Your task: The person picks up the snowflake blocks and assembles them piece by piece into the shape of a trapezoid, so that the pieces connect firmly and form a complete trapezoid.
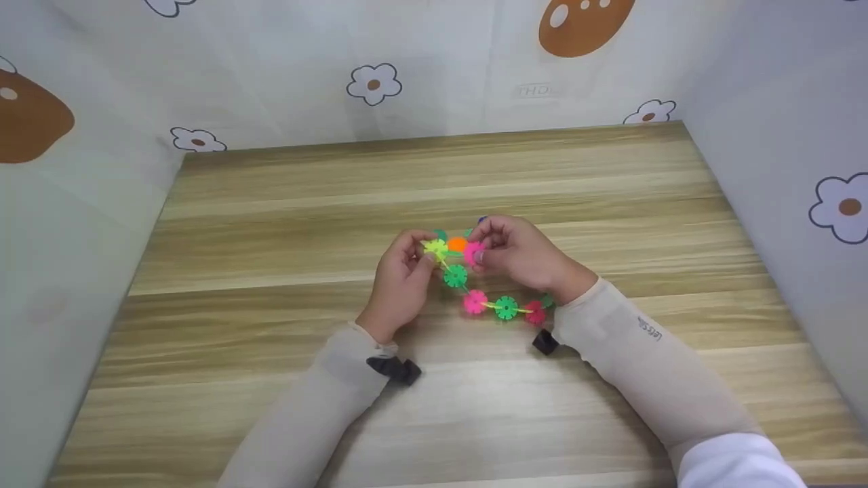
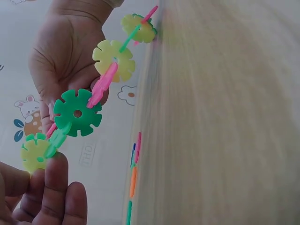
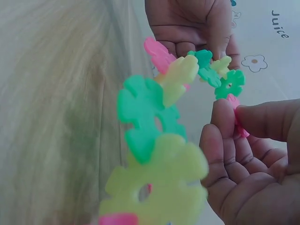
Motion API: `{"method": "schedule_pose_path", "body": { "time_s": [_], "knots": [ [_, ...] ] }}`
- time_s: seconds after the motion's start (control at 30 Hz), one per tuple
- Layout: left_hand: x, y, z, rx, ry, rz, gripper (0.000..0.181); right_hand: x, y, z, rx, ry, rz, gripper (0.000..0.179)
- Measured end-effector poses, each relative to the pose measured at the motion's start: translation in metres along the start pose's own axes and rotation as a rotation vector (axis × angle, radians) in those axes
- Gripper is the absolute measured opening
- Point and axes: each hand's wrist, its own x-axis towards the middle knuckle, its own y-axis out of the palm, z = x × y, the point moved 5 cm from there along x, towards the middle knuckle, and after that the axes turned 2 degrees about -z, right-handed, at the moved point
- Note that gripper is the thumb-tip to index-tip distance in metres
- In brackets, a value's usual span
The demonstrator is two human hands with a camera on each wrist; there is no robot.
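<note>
Left hand (image 1: 400, 285): thumb and fingers pinching a yellow disc (image 1: 435, 250). Right hand (image 1: 529, 254): thumb and fingers pinching a pink disc (image 1: 470, 255). Chain of notched discs (image 1: 506, 308), yellow, green and pink: held up by both grips, looping toward the person. Orange disc (image 1: 457, 245): flat on the table, just beyond the grips, among green and blue pieces. Table (image 1: 271, 257): wood-grain top, pale and brown streaks running crosswise, spreading every way around the grips, glossier on the near side. Back wall (image 1: 441, 41): off-white, well beyond the grips, printed with outlined flowers (image 1: 373, 85), a brown shape (image 1: 584, 24), faint lettering. Side walls: matching print, left and right of the grips.
</note>
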Motion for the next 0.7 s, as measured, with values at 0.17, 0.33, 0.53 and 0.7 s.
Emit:
{"method": "schedule_pose_path", "body": {
  "time_s": [0.17, 0.33, 0.53, 0.7],
  "knots": [
    [-0.0005, 0.0012, -0.0008, 0.015, 0.014, 0.028, 0.027, -0.0005, 0.0020, 0.0003, 0.023, -0.002, 0.005, 0.018],
    [-0.0012, 0.0018, -0.0031, 0.019, 0.030, 0.043, 0.026, -0.0022, 0.0042, 0.0014, 0.060, 0.012, 0.003, 0.013],
    [-0.0015, 0.0030, -0.0052, 0.006, 0.051, 0.060, 0.025, -0.0029, 0.0058, 0.0011, 0.115, 0.021, -0.006, 0.010],
    [-0.0013, 0.0019, -0.0033, 0.013, 0.042, 0.039, 0.026, -0.0006, 0.0050, -0.0007, 0.128, 0.014, -0.002, 0.014]
  ]
}}
